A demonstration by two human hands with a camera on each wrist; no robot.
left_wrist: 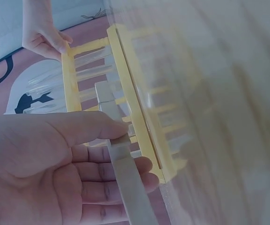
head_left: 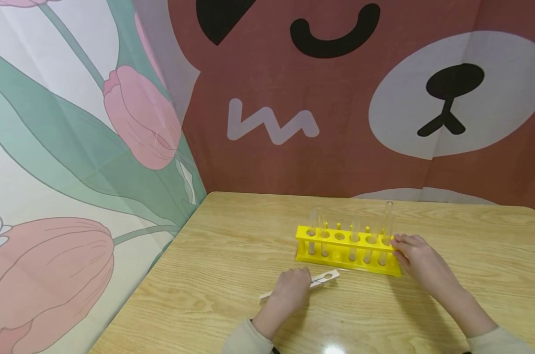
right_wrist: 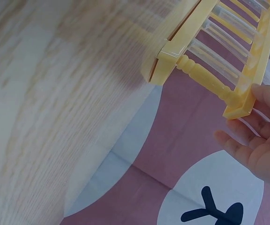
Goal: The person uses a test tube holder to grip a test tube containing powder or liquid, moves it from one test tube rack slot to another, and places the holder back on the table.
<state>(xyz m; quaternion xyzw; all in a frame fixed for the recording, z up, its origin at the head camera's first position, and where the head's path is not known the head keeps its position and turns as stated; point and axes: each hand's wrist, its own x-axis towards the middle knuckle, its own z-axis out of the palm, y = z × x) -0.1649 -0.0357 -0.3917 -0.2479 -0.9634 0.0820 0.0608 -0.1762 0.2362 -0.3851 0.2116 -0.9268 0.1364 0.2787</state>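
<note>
My left hand (head_left: 291, 289) grips a white test tube clamp (head_left: 331, 276) just above the table, its slotted end pointing right toward the rack. In the left wrist view the thumb and fingers pinch the clamp (left_wrist: 125, 168) along its length. A yellow test tube rack (head_left: 364, 268) stands upright beyond it. Several clear test tubes (head_left: 388, 216) sit in the rack's holes; the third hole from the left shows no tube. My right hand (head_left: 422, 260) pinches the right end of the rack's top bar, thumb and fingers on either side, as the right wrist view shows.
The wood-grain table (head_left: 205, 255) extends around the rack. Behind it hangs a brown cloth (head_left: 258, 172) with a bear face, and at the left a cloth with pink tulips (head_left: 143, 118).
</note>
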